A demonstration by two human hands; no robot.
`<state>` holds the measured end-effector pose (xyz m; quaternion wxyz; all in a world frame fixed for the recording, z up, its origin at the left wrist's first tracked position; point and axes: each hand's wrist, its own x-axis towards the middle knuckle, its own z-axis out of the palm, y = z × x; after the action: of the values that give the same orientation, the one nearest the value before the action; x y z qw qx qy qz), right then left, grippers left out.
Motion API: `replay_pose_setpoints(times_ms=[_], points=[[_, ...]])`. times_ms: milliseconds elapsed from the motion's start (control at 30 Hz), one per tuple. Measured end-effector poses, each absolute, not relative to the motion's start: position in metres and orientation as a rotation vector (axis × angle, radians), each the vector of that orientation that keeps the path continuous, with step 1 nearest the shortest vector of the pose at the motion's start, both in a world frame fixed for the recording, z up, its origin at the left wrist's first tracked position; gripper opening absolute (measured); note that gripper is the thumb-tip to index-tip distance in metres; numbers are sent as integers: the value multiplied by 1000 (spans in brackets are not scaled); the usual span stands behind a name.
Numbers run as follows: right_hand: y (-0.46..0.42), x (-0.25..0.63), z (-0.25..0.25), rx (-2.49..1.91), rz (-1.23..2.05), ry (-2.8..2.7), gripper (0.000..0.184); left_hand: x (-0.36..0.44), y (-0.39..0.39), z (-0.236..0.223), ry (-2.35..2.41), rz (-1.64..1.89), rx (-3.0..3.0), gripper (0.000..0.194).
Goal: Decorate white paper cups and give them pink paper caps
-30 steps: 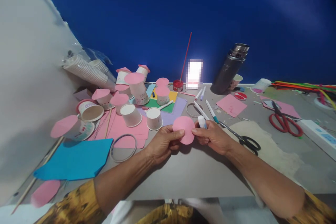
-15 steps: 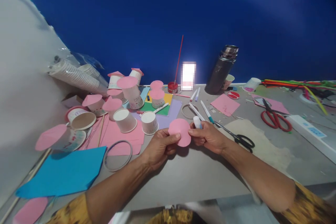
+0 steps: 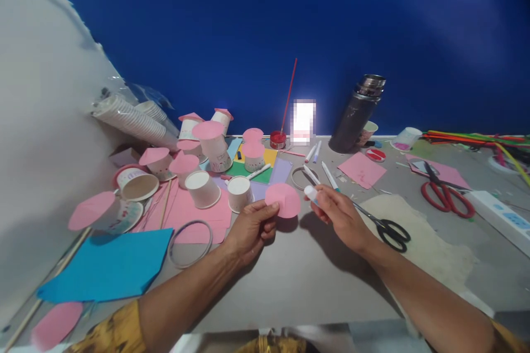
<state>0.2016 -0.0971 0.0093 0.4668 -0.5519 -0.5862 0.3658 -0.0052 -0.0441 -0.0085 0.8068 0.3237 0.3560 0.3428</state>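
Observation:
My left hand (image 3: 254,229) pinches a round piece of pink paper (image 3: 286,200) by its left edge, between thumb and fingers. A fold or overlap shows faintly on the disc. To its right, my right hand (image 3: 342,218) is closed around a small white glue stick (image 3: 311,193), whose white end points up and left. The glue stick is apart from the paper. Just behind my left hand stands an upturned white paper cup (image 3: 240,193), with another white cup (image 3: 202,189) beside it.
Cups with pink paper tops (image 3: 213,146) crowd the left. Blue sheets (image 3: 111,265) and a grey tape roll (image 3: 190,244) lie nearer. Black-handled scissors (image 3: 391,231), red-handled scissors (image 3: 445,196), a dark thermos (image 3: 356,116) and a power strip (image 3: 503,215) occupy the right.
My right hand has let go of the pink paper and drawn away to the right with the glue stick. The paper stays in my left hand, and its curled edge now lies flatter.

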Motion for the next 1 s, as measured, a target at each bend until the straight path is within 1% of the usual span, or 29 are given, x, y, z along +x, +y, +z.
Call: replay_pose_setpoints(times_ms=[100, 200, 533, 700, 1000], points=[[-102, 196, 12, -1387, 765, -1647, 40, -4, -44, -8, 798, 772, 721, 51], [-103, 192, 13, -1406, 673, -1767, 34, -4, -45, -6, 812, 791, 776, 51], [-101, 192, 7, -1491, 618, -1815, 36, -4, -50, -4, 846, 807, 935, 38], [-101, 191, 9, -1441, 654, -1820, 35, -4, -50, -4, 845, 797, 913, 37], [-99, 192, 11, -1356, 869, -1713, 39, -4, -50, -3, 846, 775, 953, 39]])
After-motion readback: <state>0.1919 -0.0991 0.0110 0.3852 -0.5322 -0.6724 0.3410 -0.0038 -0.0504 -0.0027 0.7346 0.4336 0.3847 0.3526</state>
